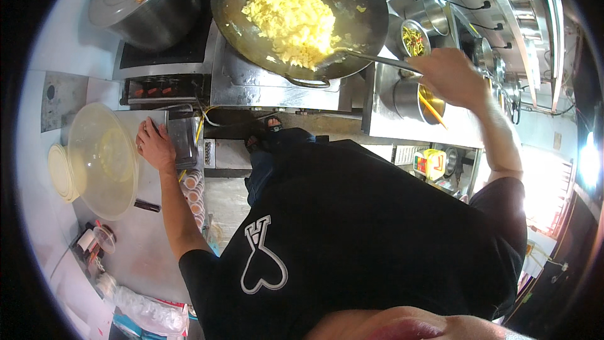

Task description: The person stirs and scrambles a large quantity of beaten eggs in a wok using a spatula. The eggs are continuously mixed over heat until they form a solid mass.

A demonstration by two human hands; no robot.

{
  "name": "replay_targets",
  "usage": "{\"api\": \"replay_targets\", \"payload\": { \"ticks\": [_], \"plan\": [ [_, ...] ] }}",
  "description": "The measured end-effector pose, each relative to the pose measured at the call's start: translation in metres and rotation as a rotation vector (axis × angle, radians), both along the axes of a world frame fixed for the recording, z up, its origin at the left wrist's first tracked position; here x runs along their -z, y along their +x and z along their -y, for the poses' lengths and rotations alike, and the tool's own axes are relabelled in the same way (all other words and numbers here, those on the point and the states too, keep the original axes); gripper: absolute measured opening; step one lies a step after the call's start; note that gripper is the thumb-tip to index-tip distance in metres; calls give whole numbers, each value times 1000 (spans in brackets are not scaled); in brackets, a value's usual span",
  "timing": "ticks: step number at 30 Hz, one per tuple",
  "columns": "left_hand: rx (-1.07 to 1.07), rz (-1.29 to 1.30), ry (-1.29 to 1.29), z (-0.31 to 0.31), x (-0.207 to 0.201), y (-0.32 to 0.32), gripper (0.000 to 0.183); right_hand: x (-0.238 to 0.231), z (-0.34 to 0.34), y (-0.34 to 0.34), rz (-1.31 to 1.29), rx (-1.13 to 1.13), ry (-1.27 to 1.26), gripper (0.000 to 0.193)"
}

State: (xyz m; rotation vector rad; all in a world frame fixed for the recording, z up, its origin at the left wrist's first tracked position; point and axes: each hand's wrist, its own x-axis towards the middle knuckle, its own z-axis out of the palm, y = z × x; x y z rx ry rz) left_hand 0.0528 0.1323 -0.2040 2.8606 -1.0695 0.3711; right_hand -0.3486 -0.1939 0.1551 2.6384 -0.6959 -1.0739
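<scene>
A large dark wok (233,38) sits on the stove at the top of the view, with a heap of yellow scrambled egg (292,16) in it. My right hand (450,79) is closed around a long-handled metal cooking utensil (384,61). The utensil's head lies at the lower right edge of the egg, partly hidden there. On the left, my left hand (155,145) rests on the edge of the metal counter (141,239), fingers stretched out and holding nothing. Close beside it is a big translucent plastic bowl (102,160) with traces of yellow inside.
A lidded stockpot (148,6) stands left of the wok. To the right are a metal pot with an orange-yellow handle (433,110) and a container of green-and-yellow cut food (413,41). A stack of cups (194,196) and a dark tray (182,138) sit near my left arm.
</scene>
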Motion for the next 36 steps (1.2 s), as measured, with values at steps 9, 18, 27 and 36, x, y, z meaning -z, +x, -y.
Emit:
{"api": "replay_targets", "payload": {
  "ticks": [9,18,27,36],
  "plan": [
    [35,4,-56,6,10,4,42,111,77,30,106,194,-42,26],
    [1,13,-32,0,8,5,42,55,21,-9,58,149,-37,13],
    [5,8,-55,-7,8,2,42,36,61,-5,63,118,-321,27],
    [16,-27,-10,0,12,1,41,139,117,6,282,209,-434,22]
  ]
}}
